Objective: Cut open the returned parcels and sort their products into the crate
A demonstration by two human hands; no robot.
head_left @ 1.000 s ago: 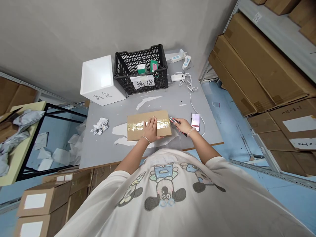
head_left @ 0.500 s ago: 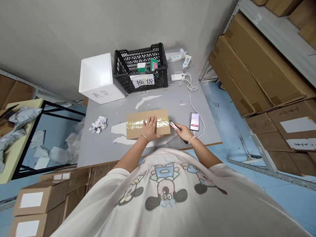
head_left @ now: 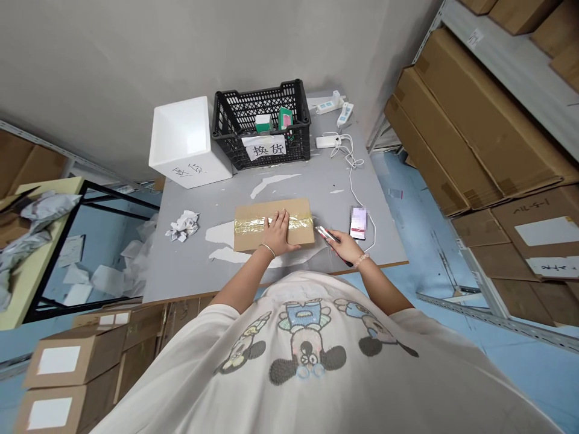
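A brown cardboard box (head_left: 246,241) with shiny yellowish tape along its top lies on the grey table (head_left: 181,271). My left hand (head_left: 277,235) rests flat on the box, right of its middle, fingers spread. To the right of the box, my right hand (head_left: 344,246) is closed around a red and black box cutter (head_left: 333,239). The cutter's tip points toward the box's right end, a short gap away from it. Right beside my right hand lies a phone (head_left: 358,223) with its screen lit and a white cable.
Behind the box stand a white foam bin (head_left: 190,169) and a black crate (head_left: 298,144) holding green and white boxes. Crumpled paper (head_left: 183,225) lies at left. Power strips (head_left: 327,141) and cables are at the back right. Shelves of cartons (head_left: 488,120) flank the right side.
My right hand has moved slightly right with the cutter, so its tip is farther from the box's end. My left hand stays on the box.
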